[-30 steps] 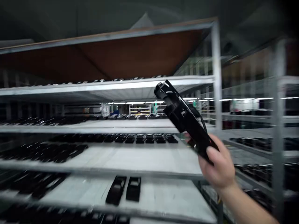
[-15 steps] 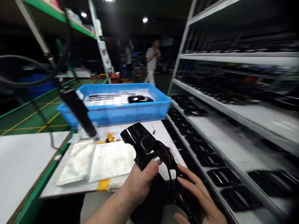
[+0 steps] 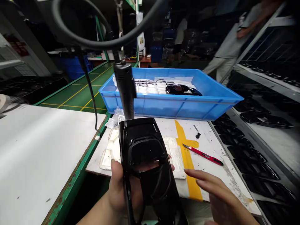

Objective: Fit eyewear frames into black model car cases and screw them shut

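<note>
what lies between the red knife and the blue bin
In the head view, a small black piece and part of the yellow tape lie on the white board between the knife and bin.

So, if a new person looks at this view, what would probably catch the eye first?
Probably the glossy black car-shaped shell, held in the left hand near the centre, with the open right hand apart from it on the right. Next comes the bright blue bin standing behind it. Then the red knife, which lies on the white board to the shell's right, its tip over yellow tape.
</note>
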Available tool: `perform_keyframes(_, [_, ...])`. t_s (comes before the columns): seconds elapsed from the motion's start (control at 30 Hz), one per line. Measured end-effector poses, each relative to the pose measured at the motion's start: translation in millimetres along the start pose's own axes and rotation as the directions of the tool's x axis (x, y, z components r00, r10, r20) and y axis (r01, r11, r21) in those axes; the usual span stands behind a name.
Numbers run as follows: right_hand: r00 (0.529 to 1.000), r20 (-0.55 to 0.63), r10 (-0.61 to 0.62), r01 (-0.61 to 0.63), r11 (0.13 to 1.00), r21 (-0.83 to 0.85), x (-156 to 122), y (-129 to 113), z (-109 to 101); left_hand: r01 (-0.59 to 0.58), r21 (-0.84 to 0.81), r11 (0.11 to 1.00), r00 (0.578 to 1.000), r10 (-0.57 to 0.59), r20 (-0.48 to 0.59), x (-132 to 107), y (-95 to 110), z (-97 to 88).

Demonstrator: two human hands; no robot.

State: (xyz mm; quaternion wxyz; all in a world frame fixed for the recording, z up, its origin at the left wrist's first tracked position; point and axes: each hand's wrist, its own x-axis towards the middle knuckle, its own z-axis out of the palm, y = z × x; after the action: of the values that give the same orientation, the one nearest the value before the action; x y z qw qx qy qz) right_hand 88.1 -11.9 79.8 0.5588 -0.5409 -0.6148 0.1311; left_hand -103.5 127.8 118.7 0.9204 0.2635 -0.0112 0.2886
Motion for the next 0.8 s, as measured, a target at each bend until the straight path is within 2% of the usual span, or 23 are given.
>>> perform_keyframes(0.07, [0.999, 0.048, 0.024, -0.028, 0.997, 0.073, 16, -13, 3, 0.023, -0.001, 1.000, 1.000, -0.023, 0.007, -10, 1, 2.3])
perform_keyframes(0.13, [0.996, 0.083, -0.031, 0.021, 0.992, 0.122, 29, -26, 6, 0.012, 0.019, 1.000, 0.999, -0.012, -0.034, -19, -4, 5.8])
perform_keyframes(0.2, [0.985, 0.135, -0.108, 0.088, 0.985, 0.146, 36, -35, 9, -0.046, 0.061, 0.997, 0.997, 0.049, -0.053, -27, -14, 8.2])
perform_keyframes(0.3, [0.969, 0.164, -0.186, 0.157, 0.973, 0.171, 33, -38, 4, -0.131, 0.101, 0.986, 0.991, 0.130, 0.009, -32, -34, 8.1])
perform_keyframes(0.37, [0.968, 0.146, -0.203, 0.177, 0.968, 0.177, 27, -36, -4, -0.130, 0.095, 0.987, 0.990, 0.125, 0.058, -31, -47, 8.6])
perform_keyframes(0.43, [0.974, 0.121, -0.192, 0.169, 0.970, 0.174, 20, -34, -15, -0.111, 0.077, 0.991, 0.993, 0.108, 0.049, -27, -57, 13.0])
perform_keyframes(0.67, [0.983, -0.003, -0.184, 0.182, 0.969, 0.165, 9, -24, -40, 0.028, 0.010, 1.000, 0.997, -0.027, -0.070, -5, -81, 43.3])
perform_keyframes(0.73, [0.980, 0.058, -0.188, 0.178, 0.973, 0.147, 13, -23, -53, 0.142, -0.030, 0.989, 0.989, -0.143, -0.034, -2, -82, 44.4])
perform_keyframes(0.8, [0.967, 0.167, -0.191, 0.174, 0.979, 0.109, 25, -27, -72, 0.306, -0.055, 0.950, 0.951, -0.303, 0.055, -1, -78, 41.8])
